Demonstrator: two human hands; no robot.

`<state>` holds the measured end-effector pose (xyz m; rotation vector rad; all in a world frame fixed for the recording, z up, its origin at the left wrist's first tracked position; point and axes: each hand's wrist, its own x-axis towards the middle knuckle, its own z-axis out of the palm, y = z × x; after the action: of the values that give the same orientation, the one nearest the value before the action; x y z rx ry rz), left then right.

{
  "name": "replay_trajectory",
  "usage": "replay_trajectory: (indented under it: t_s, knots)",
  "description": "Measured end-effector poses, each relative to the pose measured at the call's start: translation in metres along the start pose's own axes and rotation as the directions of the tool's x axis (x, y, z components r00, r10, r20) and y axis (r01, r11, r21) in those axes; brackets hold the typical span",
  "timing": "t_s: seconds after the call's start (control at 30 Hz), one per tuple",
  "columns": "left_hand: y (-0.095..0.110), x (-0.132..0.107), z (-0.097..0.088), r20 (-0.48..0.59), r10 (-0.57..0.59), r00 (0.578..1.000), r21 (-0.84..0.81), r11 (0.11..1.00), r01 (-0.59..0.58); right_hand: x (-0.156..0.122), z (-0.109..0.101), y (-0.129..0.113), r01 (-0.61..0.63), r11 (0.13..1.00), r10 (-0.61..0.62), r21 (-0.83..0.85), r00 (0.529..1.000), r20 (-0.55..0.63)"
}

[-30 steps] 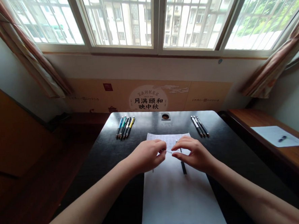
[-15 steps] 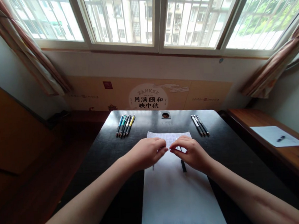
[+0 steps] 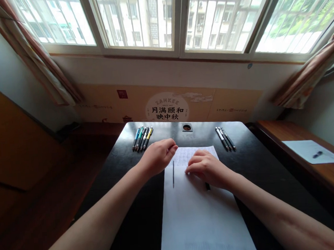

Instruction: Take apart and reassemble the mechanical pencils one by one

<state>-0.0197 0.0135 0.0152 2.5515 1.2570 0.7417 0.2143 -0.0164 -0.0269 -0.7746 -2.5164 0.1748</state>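
Head view: work was judged partway. A thin dark rod (image 3: 173, 174), likely a refill, was laid loose near frame centre on the white paper (image 3: 202, 221); a dark part (image 3: 207, 186), mostly covered by the right hand (image 3: 206, 168), was lying to its right. The 2 pieces were separate, not joined. The left hand (image 3: 157, 155) was held curled at the paper's upper left edge; whether anything was gripped could not be told. Right fingers were bent down, grip likewise hidden. Left pen group (image 3: 141, 138) and right pen group (image 3: 225, 138) were lined up, untouched, upper frame.
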Motion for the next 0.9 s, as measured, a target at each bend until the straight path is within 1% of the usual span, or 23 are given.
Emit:
replay_trajectory:
  t_s: [0.17,0.3,0.5,0.67,0.83,0.9]
  knots:
    - [-0.0012,0.0003,0.0004,-0.005,-0.004,1.0,0.005,1.0,0.004,0.0009,0.0005,-0.0039,0.003,1.0,-0.003,-0.029,1.0,0.024]
    - [-0.0007,0.0002,0.0006,-0.005,-0.011,1.0,0.003,1.0,0.011,0.001,0.0019,-0.0045,-0.011,0.999,0.011,-0.04,1.0,0.009]
    - [-0.0002,0.0002,0.0001,-0.001,-0.009,1.0,-0.004,1.0,0.009,0.0001,-0.0002,-0.0019,-0.035,0.999,0.035,-0.009,0.999,-0.02]
    - [-0.001,-0.0003,-0.0001,-0.003,-0.01,1.0,-0.012,1.0,0.01,-0.0021,-0.0045,0.0012,-0.051,0.999,0.051,-0.003,0.999,-0.016]
    - [0.0,-0.0003,-0.0005,0.004,-0.012,1.0,-0.018,1.0,0.012,-0.0033,-0.0043,0.0022,-0.063,0.998,0.063,-0.003,0.998,-0.019]
    - [-0.0003,0.0,-0.0007,0.003,-0.016,1.0,-0.02,1.0,0.016,-0.004,-0.0054,0.002,-0.077,0.997,0.076,-0.006,0.996,-0.055]
